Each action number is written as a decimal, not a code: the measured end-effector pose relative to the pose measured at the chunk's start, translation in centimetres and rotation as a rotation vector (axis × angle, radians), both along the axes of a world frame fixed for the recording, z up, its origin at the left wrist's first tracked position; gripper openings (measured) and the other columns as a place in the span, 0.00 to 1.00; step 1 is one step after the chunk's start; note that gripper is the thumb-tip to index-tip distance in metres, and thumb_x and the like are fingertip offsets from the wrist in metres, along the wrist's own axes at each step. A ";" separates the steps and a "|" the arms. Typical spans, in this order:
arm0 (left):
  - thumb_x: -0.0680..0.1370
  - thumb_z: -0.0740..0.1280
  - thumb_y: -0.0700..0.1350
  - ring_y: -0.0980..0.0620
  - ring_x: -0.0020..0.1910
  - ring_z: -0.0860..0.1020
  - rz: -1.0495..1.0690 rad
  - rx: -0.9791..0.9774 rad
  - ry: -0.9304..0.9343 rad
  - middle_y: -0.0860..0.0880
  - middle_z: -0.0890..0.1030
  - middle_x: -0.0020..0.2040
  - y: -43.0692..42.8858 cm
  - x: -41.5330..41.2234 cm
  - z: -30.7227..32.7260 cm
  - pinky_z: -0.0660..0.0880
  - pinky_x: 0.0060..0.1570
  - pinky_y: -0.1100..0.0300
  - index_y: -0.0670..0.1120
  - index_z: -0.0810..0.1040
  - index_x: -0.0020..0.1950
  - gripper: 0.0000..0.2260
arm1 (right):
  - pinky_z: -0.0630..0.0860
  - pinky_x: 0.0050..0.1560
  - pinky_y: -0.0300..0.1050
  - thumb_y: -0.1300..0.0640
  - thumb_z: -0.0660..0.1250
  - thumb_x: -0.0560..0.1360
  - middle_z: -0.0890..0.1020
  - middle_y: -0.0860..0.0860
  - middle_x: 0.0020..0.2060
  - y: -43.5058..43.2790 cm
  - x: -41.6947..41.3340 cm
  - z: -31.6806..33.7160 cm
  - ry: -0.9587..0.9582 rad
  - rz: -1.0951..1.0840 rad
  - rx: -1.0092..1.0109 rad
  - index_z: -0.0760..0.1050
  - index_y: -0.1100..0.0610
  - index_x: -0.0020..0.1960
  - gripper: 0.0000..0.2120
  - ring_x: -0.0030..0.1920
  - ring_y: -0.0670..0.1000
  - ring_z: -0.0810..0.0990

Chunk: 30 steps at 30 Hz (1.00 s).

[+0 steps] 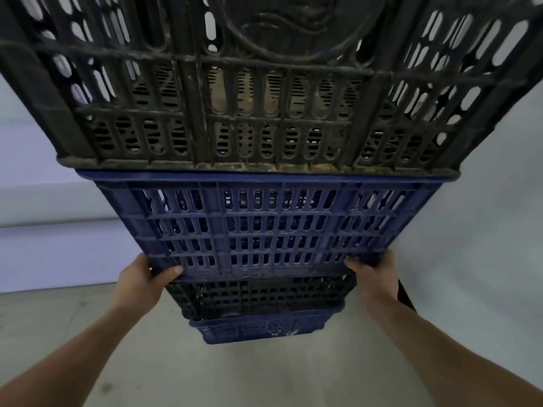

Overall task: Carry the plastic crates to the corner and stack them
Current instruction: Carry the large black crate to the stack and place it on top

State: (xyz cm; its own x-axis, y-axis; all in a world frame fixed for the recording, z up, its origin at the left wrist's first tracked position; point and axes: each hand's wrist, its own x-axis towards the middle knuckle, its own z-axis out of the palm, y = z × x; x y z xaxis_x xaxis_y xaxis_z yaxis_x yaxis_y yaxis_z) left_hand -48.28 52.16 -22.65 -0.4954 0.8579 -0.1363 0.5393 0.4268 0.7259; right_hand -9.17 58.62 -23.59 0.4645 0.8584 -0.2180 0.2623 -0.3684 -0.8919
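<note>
A tall stack of slotted plastic crates fills the view. A large black crate (264, 83) sits on top, close to the camera. Under it is a blue crate (270, 224). Below that come a second black crate (258, 295) and a smaller blue crate (261, 329) at the bottom, near the floor. My left hand (144, 277) grips the lower left corner of the upper blue crate, thumb on its front face. My right hand (373, 271) grips its lower right corner in the same way. The crates' insides are hidden.
Pale walls (44, 201) stand behind the stack on the left and right. A grey concrete floor (235, 374) lies below. A dark object (407, 295) shows just behind my right wrist.
</note>
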 end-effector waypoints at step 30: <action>0.81 0.61 0.53 0.41 0.47 0.84 0.032 0.387 -0.942 0.45 0.86 0.50 5.8 -1.3 6.7 0.79 0.52 0.40 0.50 0.83 0.45 0.14 | 0.76 0.58 0.75 0.36 0.62 0.78 0.85 0.57 0.58 7.0 3.0 4.4 0.676 -0.088 0.082 0.84 0.52 0.61 0.25 0.58 0.65 0.83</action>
State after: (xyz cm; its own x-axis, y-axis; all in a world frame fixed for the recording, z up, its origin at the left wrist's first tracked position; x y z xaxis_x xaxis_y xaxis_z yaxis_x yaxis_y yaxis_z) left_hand -49.61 57.95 -15.91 -0.3532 0.9141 -0.1990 -0.3303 0.0772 0.9407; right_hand -6.22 65.59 -19.20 0.3179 0.8500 -0.4201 -0.3892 -0.2871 -0.8753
